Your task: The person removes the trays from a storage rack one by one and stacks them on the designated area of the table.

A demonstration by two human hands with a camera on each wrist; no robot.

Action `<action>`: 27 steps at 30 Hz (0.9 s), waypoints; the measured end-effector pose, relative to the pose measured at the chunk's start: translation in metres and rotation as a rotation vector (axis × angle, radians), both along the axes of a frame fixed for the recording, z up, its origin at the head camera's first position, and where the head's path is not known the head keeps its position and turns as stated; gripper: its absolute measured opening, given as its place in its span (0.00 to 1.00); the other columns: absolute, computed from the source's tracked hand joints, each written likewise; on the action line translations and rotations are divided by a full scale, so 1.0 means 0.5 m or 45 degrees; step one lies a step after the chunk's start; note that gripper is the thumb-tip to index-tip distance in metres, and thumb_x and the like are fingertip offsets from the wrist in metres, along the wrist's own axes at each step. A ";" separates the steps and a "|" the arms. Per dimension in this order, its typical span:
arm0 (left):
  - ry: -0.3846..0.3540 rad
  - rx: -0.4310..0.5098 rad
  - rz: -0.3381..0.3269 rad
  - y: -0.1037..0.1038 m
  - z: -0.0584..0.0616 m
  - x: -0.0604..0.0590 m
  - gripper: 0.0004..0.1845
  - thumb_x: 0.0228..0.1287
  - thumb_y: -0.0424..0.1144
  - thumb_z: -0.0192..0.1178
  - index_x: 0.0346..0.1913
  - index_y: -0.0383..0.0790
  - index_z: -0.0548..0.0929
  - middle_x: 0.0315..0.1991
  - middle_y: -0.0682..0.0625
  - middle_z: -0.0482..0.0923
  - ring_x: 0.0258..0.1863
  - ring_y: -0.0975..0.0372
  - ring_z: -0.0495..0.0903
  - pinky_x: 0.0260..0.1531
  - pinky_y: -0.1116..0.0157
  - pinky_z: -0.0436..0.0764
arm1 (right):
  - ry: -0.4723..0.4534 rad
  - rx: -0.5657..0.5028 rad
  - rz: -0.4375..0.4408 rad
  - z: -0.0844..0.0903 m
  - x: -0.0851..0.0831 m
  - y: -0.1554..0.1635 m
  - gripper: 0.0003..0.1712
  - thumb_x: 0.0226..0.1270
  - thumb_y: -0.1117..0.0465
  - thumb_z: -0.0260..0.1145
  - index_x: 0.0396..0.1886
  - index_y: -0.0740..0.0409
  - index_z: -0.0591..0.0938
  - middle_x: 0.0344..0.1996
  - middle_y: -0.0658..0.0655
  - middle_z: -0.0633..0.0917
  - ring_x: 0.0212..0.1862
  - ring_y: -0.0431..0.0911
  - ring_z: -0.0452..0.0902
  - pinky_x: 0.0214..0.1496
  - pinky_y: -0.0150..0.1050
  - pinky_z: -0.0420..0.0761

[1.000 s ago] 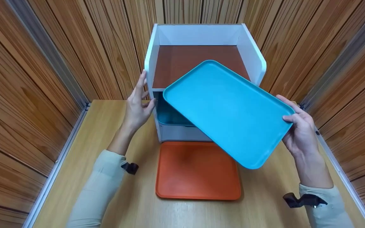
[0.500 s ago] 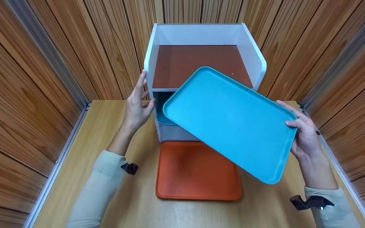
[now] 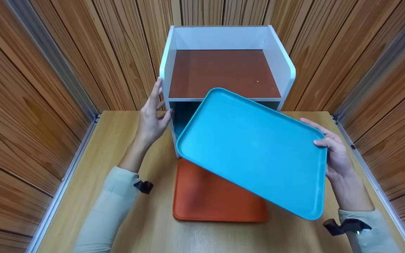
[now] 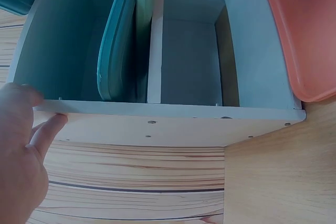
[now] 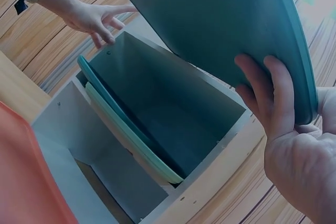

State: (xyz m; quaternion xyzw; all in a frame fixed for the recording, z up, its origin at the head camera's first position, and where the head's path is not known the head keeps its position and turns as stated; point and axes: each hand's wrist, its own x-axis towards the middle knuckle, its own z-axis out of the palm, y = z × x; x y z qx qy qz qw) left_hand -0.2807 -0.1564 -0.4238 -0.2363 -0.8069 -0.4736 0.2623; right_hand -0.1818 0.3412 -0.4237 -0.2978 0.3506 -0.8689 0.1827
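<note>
My right hand (image 3: 339,154) pinches a blue tray (image 3: 255,151) at its right end, thumb on top and fingers (image 5: 282,98) underneath. The tray hangs tilted in the air, overlapping the shelf front and an orange tray (image 3: 209,200) below. My left hand (image 3: 153,119) holds the left side panel of a white shelf unit (image 3: 223,38), thumb at the front edge and fingers along the outside. Inside its middle compartment a teal tray (image 4: 111,56) lies on a pale green tray (image 5: 126,129). In the right wrist view the blue tray shows its underside.
A brown board (image 3: 220,73) forms the unit's top level, with a tiny pale speck on it. The lowest compartment (image 4: 191,61) lies under the stacked trays. Wood-patterned walls (image 3: 65,52) enclose the wooden table (image 3: 135,225) on the left, right and back.
My right hand has moved lower, and the blue tray has come down and toward me, uncovering more of the brown top and covering more of the orange tray. The left hand stays put.
</note>
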 end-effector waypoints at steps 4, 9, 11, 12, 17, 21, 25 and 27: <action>0.015 0.005 -0.011 -0.001 -0.001 -0.001 0.42 0.81 0.25 0.63 0.88 0.35 0.54 0.84 0.30 0.69 0.73 0.35 0.85 0.49 0.40 0.96 | 0.004 -0.002 0.059 0.000 0.000 -0.007 0.41 0.84 0.76 0.22 0.85 0.68 0.69 0.78 0.69 0.81 0.76 0.62 0.84 0.72 0.55 0.85; 0.040 0.013 -0.017 0.000 -0.002 0.001 0.44 0.81 0.26 0.64 0.90 0.47 0.53 0.84 0.31 0.69 0.73 0.35 0.85 0.50 0.40 0.97 | 0.026 0.013 0.123 -0.007 -0.005 -0.014 0.41 0.83 0.77 0.23 0.85 0.69 0.70 0.78 0.70 0.81 0.75 0.62 0.84 0.71 0.55 0.85; 0.042 0.021 -0.014 0.000 -0.004 0.001 0.47 0.80 0.25 0.64 0.90 0.53 0.53 0.84 0.32 0.70 0.72 0.35 0.85 0.50 0.40 0.97 | 0.046 0.026 0.139 -0.012 -0.008 -0.017 0.41 0.83 0.78 0.23 0.85 0.70 0.70 0.78 0.70 0.81 0.74 0.62 0.85 0.71 0.55 0.86; 0.042 0.026 -0.014 -0.001 -0.005 0.001 0.48 0.80 0.24 0.64 0.90 0.56 0.53 0.84 0.32 0.70 0.72 0.35 0.85 0.50 0.40 0.97 | 0.055 0.031 0.147 -0.015 -0.009 -0.018 0.41 0.83 0.78 0.23 0.85 0.70 0.70 0.78 0.70 0.81 0.74 0.62 0.85 0.70 0.55 0.86; 0.049 0.044 -0.018 -0.002 -0.007 0.000 0.50 0.79 0.23 0.64 0.90 0.62 0.53 0.84 0.34 0.71 0.73 0.36 0.85 0.50 0.40 0.97 | 0.108 0.078 0.172 -0.027 -0.011 -0.028 0.41 0.83 0.78 0.24 0.85 0.68 0.71 0.80 0.68 0.80 0.73 0.61 0.86 0.68 0.52 0.88; 0.045 0.037 -0.014 -0.002 -0.005 0.000 0.47 0.80 0.26 0.64 0.90 0.57 0.54 0.84 0.34 0.71 0.73 0.37 0.85 0.51 0.41 0.97 | 0.149 0.127 0.174 -0.036 -0.011 -0.034 0.41 0.83 0.78 0.25 0.85 0.67 0.71 0.80 0.66 0.80 0.72 0.59 0.86 0.67 0.49 0.89; 0.017 0.023 -0.002 -0.003 -0.005 0.001 0.42 0.82 0.29 0.64 0.89 0.43 0.55 0.85 0.35 0.71 0.74 0.37 0.84 0.52 0.41 0.96 | 0.130 0.183 0.163 -0.045 -0.011 -0.037 0.41 0.83 0.79 0.27 0.84 0.64 0.73 0.79 0.64 0.82 0.74 0.58 0.85 0.68 0.50 0.88; -0.002 0.018 0.007 -0.003 -0.005 0.002 0.41 0.82 0.29 0.65 0.88 0.38 0.55 0.85 0.35 0.71 0.74 0.37 0.84 0.52 0.40 0.96 | 0.115 0.215 0.155 -0.050 -0.011 -0.038 0.41 0.82 0.79 0.28 0.83 0.63 0.75 0.78 0.63 0.83 0.74 0.57 0.86 0.68 0.51 0.88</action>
